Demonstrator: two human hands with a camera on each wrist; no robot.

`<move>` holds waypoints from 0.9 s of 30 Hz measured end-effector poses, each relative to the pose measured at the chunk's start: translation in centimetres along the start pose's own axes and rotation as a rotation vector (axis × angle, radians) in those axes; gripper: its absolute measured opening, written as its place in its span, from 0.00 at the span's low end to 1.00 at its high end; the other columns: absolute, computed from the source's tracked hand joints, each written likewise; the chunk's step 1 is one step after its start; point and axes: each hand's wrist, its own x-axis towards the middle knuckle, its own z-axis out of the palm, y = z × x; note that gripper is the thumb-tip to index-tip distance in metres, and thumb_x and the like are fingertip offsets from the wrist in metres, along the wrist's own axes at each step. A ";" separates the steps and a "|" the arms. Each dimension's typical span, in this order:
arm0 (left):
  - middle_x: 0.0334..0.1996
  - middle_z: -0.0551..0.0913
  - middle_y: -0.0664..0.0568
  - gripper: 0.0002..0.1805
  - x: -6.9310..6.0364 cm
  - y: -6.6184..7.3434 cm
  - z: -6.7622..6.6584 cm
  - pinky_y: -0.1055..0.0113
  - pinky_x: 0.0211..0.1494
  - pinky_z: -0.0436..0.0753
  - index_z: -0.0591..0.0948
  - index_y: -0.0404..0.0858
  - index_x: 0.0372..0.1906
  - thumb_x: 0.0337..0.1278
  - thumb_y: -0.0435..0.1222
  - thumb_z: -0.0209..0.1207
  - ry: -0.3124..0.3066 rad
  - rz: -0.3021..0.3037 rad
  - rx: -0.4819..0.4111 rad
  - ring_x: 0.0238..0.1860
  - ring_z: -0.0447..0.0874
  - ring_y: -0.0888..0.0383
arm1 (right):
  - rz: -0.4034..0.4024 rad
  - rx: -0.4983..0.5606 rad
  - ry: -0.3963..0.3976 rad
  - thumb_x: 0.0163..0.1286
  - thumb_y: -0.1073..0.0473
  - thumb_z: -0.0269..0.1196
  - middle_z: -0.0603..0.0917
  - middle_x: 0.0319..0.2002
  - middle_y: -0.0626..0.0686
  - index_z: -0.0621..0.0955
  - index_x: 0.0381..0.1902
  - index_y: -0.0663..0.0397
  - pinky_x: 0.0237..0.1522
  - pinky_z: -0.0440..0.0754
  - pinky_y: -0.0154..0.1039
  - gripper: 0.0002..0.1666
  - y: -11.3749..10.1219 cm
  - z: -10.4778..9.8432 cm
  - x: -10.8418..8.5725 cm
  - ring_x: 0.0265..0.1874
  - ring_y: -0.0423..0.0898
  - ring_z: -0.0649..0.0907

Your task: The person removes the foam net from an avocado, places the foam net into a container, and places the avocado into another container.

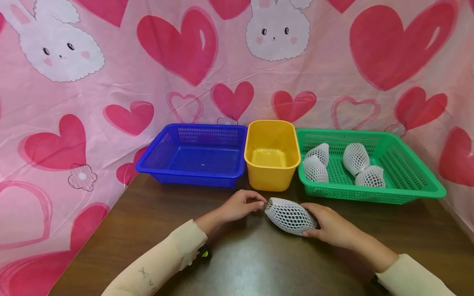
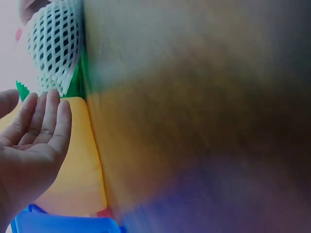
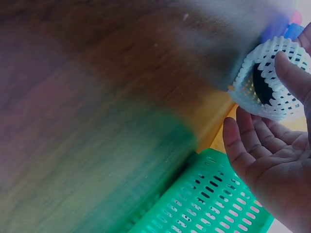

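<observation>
White foam net (image 1: pixel 290 216) has one end gripped in the curled right hand (image 1: pixel 330 224) — likely to steady it — while the left hand (image 1: pixel 240 205), fingers relaxed and empty, hovers beside the other.

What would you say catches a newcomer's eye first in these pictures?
Probably the pink heart-and-rabbit backdrop behind the table. Before it stand a blue basket, a yellow bin and a green basket, left to right in the head view. Nearer the camera, the right hand holds a white foam net.
</observation>
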 end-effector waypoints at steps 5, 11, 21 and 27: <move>0.36 0.85 0.58 0.08 0.7 0.4 0.4 0.70 0.44 0.77 0.87 0.39 0.44 0.65 0.35 0.60 -0.018 -0.005 0.099 0.37 0.78 0.64 | -0.018 -0.008 0.009 0.55 0.54 0.75 0.80 0.53 0.55 0.74 0.59 0.62 0.53 0.76 0.55 0.37 0.0 0.1 0.1 0.50 0.51 0.79; 0.39 0.86 0.58 0.08 1.2 0.5 0.9 0.71 0.49 0.76 0.86 0.39 0.43 0.63 0.35 0.62 -0.082 0.015 0.205 0.40 0.78 0.66 | -0.028 -0.007 0.004 0.55 0.55 0.74 0.80 0.51 0.53 0.74 0.59 0.61 0.53 0.76 0.53 0.36 0.0 0.3 0.3 0.49 0.49 0.79; 0.29 0.83 0.60 0.05 1.9 0.3 1.3 0.75 0.37 0.75 0.85 0.38 0.38 0.57 0.33 0.66 -0.196 0.047 0.205 0.30 0.74 0.68 | -0.015 -0.013 0.004 0.56 0.57 0.74 0.80 0.51 0.54 0.74 0.58 0.62 0.54 0.75 0.55 0.35 -0.1 0.4 0.4 0.49 0.50 0.79; 0.31 0.82 0.62 0.11 2.4 0.3 1.7 0.76 0.37 0.74 0.83 0.40 0.42 0.54 0.34 0.68 -0.237 0.007 0.201 0.30 0.75 0.69 | -0.005 -0.012 0.004 0.56 0.58 0.74 0.80 0.52 0.55 0.74 0.59 0.63 0.54 0.75 0.55 0.35 -0.1 0.5 0.5 0.50 0.52 0.79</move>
